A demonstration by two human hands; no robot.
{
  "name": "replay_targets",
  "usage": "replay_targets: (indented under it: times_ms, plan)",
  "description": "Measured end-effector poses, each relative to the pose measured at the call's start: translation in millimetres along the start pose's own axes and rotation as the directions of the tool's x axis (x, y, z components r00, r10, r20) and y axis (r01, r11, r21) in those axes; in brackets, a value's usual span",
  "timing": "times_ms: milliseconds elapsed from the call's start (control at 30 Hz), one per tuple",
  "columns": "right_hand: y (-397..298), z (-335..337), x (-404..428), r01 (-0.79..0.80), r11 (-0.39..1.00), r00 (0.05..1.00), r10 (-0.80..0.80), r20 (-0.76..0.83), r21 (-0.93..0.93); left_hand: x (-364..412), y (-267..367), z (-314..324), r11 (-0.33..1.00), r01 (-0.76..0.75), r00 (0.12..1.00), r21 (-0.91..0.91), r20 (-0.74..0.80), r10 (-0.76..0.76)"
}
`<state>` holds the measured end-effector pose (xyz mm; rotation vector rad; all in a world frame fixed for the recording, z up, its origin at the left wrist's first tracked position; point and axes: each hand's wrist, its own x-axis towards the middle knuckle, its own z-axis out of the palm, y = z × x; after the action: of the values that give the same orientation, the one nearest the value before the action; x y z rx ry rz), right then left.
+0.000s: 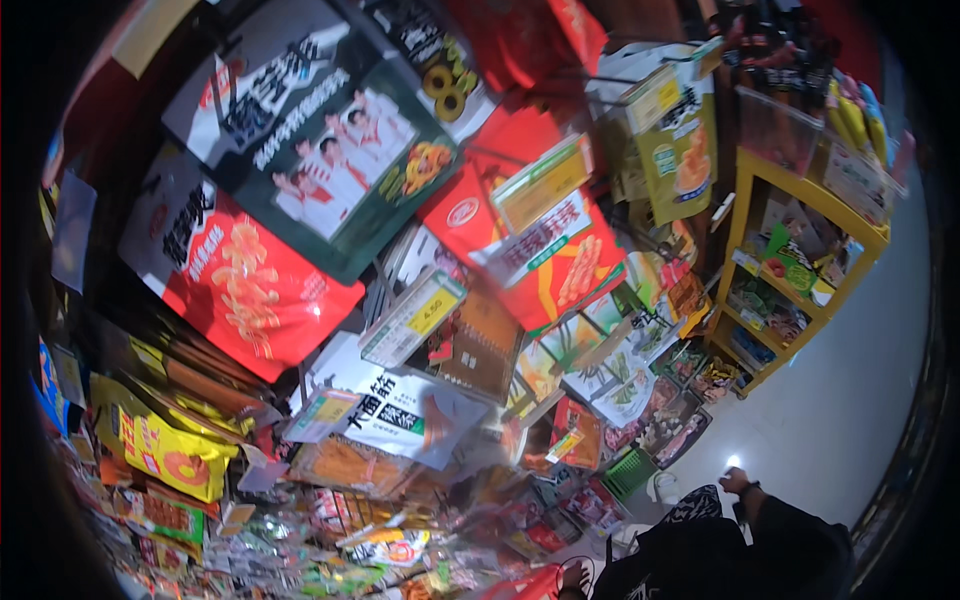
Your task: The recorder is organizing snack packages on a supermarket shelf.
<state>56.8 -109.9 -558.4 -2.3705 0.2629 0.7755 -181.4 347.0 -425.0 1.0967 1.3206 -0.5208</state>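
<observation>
My left hand is at the bottom edge, small in view and partly cut off. A red package lies right beside it; whether the fingers grip it cannot be made out. My right hand hangs over the pale floor with the fingers curled and a dark band at the wrist. No held thing shows in it. Before me hang snack bags on display hooks: a dark green and grey bag, a red and grey bag, a red bag with a green lower edge and a white bag.
Price tags stick out from the hooks. A yellow display shelf with packaged snacks stands on the floor at the right. A green basket sits low by the rack. Small packets fill the lower left.
</observation>
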Motion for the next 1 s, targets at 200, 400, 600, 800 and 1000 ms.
replay_targets:
  times_ms: [200, 400, 600, 800, 1000]
  plan:
    - [-212.2, -41.3, 60.0, 0.518, 0.854, 0.855, -0.514, 0.073, -0.055, 9.0, 34.5, 119.2, 0.76, -0.636, 0.768, 0.137, 0.216, 0.603]
    - [-285.4, -29.8, 16.8, 0.698, 0.716, 0.651, -0.636, 0.414, 0.002, -30.7, 28.6, 146.0, 0.713, -0.657, 0.754, 0.244, 0.202, 0.625]
    - [-190.3, 0.4, -14.6, 0.718, 0.688, 0.652, -0.612, 0.448, -0.105, -3.0, -82.1, 74.2, 0.873, -0.443, 0.881, 0.203, -0.085, 0.466]
    - [-87.9, 7.2, -44.1, 0.692, 0.678, 0.681, -0.498, 0.538, -0.248, -60.7, -206.6, 25.8, 0.822, -0.417, 0.881, -0.388, -0.395, 0.261]
    - [-56.2, 13.8, -77.4, 0.773, 0.605, 0.588, -0.573, 0.571, -0.189, -101.0, -328.2, 65.3, 0.632, -0.465, 0.817, -0.62, -0.575, 0.037]
